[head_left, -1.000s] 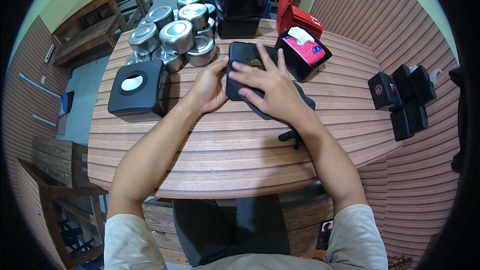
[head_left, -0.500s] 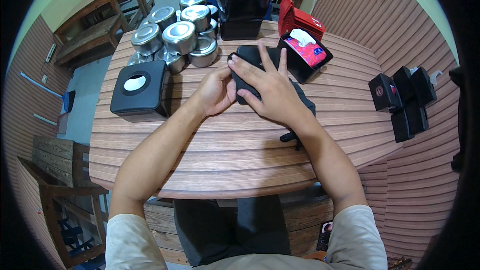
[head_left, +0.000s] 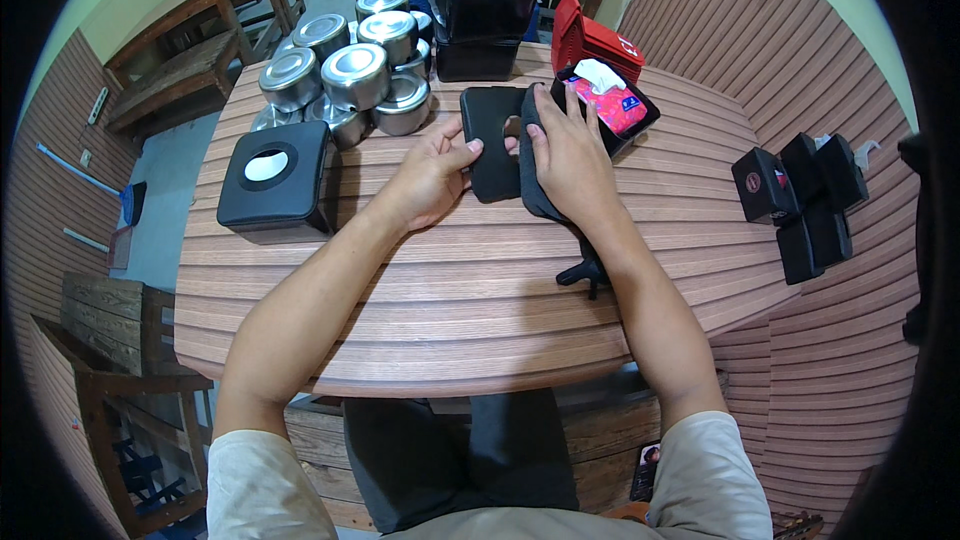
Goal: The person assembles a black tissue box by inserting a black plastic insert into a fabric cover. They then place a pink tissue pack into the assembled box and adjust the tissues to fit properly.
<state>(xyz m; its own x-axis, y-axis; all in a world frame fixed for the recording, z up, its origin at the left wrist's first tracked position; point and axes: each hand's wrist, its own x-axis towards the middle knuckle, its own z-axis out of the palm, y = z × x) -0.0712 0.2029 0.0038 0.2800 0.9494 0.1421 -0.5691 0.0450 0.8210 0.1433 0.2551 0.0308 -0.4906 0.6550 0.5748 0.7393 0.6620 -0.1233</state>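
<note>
My left hand [head_left: 437,175] is closed on the near-left edge of a black tissue box lid [head_left: 492,145], thumb on top. The lid is a flat panel with rounded corners and a hole, through which a fingertip shows. My right hand [head_left: 575,155] presses a dark cloth [head_left: 538,198] against the lid's right side, with fingers close together; the cloth bunches under the palm. Behind my right hand stands an open black tissue box [head_left: 645,112] with a pink tissue pack inside. A black nozzle-shaped thing [head_left: 580,273] shows beside my right forearm, partly hidden.
Stacked round metal tins [head_left: 355,77] stand at the back left. Nearer is a closed black tissue box [head_left: 275,180]. More black boxes [head_left: 480,0] are stacked at the back, next to a red container [head_left: 597,40]. Several small black boxes [head_left: 800,190] sit at the right by the wall.
My right hand has slid right with the cloth across the lid, uncovering its left part and hole. My left thumb now rests on top of the lid.
</note>
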